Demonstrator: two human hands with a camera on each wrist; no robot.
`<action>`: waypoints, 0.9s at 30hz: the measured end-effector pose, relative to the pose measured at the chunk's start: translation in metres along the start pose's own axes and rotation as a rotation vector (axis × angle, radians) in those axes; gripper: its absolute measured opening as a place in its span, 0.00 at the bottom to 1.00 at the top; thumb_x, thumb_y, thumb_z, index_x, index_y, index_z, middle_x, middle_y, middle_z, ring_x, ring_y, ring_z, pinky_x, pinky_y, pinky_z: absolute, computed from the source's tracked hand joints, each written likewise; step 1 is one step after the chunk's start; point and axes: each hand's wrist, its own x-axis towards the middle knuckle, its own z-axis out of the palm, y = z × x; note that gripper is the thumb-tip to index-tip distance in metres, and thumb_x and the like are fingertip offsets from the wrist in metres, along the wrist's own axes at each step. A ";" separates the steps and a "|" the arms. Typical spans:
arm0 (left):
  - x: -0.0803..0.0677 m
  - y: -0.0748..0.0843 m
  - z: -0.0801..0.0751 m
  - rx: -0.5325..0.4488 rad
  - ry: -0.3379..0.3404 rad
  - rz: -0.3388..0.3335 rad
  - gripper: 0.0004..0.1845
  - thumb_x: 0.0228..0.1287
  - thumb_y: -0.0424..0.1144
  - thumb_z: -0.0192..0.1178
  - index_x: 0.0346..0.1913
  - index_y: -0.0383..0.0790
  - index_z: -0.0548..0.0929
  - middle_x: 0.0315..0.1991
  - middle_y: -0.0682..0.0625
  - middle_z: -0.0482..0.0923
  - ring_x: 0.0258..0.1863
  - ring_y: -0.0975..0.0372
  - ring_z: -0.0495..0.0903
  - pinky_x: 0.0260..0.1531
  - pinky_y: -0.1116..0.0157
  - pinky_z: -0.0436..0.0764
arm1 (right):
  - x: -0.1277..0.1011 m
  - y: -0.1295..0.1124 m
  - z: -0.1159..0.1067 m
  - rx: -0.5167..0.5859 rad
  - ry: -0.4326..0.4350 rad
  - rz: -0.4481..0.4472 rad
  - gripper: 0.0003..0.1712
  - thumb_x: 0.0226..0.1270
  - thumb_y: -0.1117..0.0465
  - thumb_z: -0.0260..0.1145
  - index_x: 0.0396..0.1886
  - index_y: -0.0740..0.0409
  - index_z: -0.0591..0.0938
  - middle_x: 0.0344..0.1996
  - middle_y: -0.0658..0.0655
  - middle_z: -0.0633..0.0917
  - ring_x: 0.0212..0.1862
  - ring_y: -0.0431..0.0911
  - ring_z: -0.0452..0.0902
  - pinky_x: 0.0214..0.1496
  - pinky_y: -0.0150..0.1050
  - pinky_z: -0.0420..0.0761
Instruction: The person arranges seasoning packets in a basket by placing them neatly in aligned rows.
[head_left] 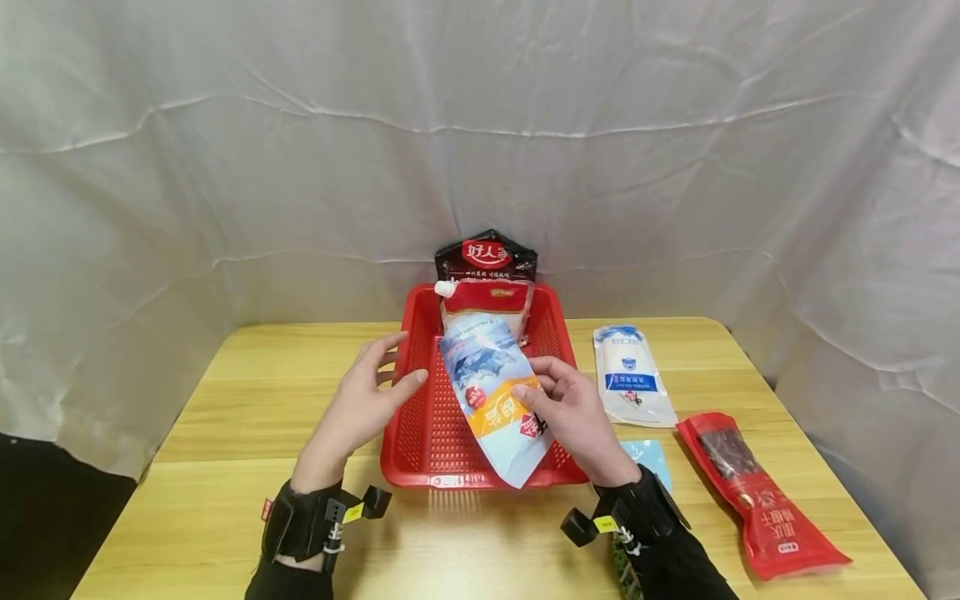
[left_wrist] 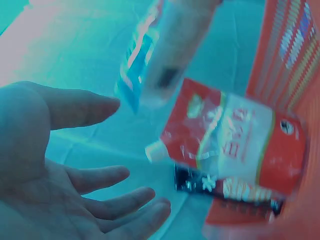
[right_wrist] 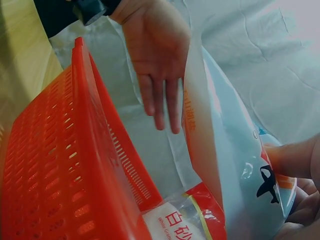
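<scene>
While the yellow wooden table bears the red perforated plastic basket, a red-and-white spouted pouch and a dark red-labelled bag already lean at the basket's far end. Above its middle, tilted, is the pale blue and orange plastic bag, pinched near its lower end by the right hand, thumb on the front. The left hand hovers just beside it, fingers spread and holding nothing. Judging from this, lowering the bag flat against the pouch, with the left hand steadying its top edge, would seat it neatly.
</scene>
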 end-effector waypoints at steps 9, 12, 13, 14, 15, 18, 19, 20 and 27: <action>-0.002 0.009 0.016 -0.318 -0.144 0.005 0.38 0.75 0.43 0.61 0.80 0.36 0.57 0.75 0.37 0.65 0.67 0.44 0.75 0.66 0.46 0.77 | -0.003 -0.001 0.005 -0.024 -0.024 0.013 0.21 0.72 0.61 0.71 0.61 0.62 0.78 0.49 0.61 0.89 0.43 0.53 0.86 0.46 0.38 0.89; -0.001 0.009 0.020 -0.403 -0.174 -0.036 0.39 0.75 0.43 0.58 0.80 0.34 0.54 0.74 0.35 0.65 0.62 0.46 0.78 0.66 0.47 0.77 | -0.003 0.000 0.006 -0.022 -0.045 0.008 0.20 0.72 0.62 0.71 0.60 0.61 0.79 0.49 0.61 0.89 0.43 0.53 0.86 0.44 0.39 0.89; 0.000 0.009 0.022 -0.417 -0.178 -0.046 0.39 0.75 0.44 0.58 0.80 0.34 0.53 0.74 0.35 0.66 0.61 0.47 0.79 0.66 0.49 0.78 | -0.003 0.000 0.007 -0.019 -0.053 0.008 0.20 0.72 0.63 0.70 0.60 0.61 0.79 0.49 0.61 0.89 0.43 0.53 0.86 0.44 0.39 0.89; 0.000 0.009 0.023 -0.426 -0.181 -0.052 0.39 0.75 0.44 0.58 0.80 0.34 0.53 0.73 0.35 0.67 0.60 0.49 0.79 0.65 0.51 0.79 | -0.003 0.000 0.008 -0.017 -0.060 0.008 0.20 0.72 0.63 0.70 0.60 0.61 0.79 0.49 0.61 0.89 0.42 0.53 0.86 0.44 0.39 0.89; 0.000 0.008 0.024 -0.431 -0.182 -0.059 0.39 0.75 0.45 0.58 0.80 0.34 0.54 0.72 0.35 0.68 0.58 0.50 0.80 0.63 0.52 0.81 | -0.004 0.000 0.008 -0.016 -0.065 0.007 0.20 0.72 0.63 0.70 0.60 0.61 0.79 0.48 0.61 0.89 0.42 0.53 0.86 0.43 0.39 0.89; 0.002 0.006 0.026 -0.433 -0.193 -0.066 0.38 0.75 0.45 0.58 0.79 0.33 0.55 0.66 0.34 0.73 0.52 0.54 0.83 0.58 0.58 0.84 | -0.004 0.001 0.011 -0.013 -0.081 0.010 0.20 0.72 0.64 0.70 0.60 0.61 0.79 0.49 0.61 0.89 0.42 0.53 0.86 0.43 0.39 0.89; 0.002 0.006 0.027 -0.433 -0.196 -0.062 0.38 0.75 0.45 0.58 0.79 0.33 0.56 0.64 0.34 0.74 0.51 0.54 0.83 0.56 0.59 0.85 | -0.005 0.001 0.012 -0.017 -0.085 0.009 0.20 0.72 0.64 0.70 0.60 0.61 0.79 0.49 0.61 0.89 0.42 0.53 0.87 0.43 0.40 0.89; 0.002 0.005 0.027 -0.433 -0.199 -0.062 0.37 0.75 0.44 0.58 0.78 0.33 0.57 0.62 0.34 0.75 0.49 0.55 0.84 0.54 0.60 0.86 | -0.005 0.001 0.013 -0.021 -0.088 0.007 0.20 0.71 0.64 0.71 0.60 0.61 0.79 0.49 0.61 0.89 0.42 0.53 0.87 0.43 0.40 0.89; 0.003 0.005 0.028 -0.399 -0.202 -0.052 0.36 0.75 0.43 0.61 0.78 0.34 0.59 0.59 0.34 0.76 0.47 0.55 0.84 0.51 0.58 0.88 | -0.005 0.005 0.016 -0.033 -0.111 -0.002 0.21 0.71 0.63 0.71 0.60 0.62 0.79 0.48 0.62 0.88 0.41 0.52 0.87 0.43 0.40 0.89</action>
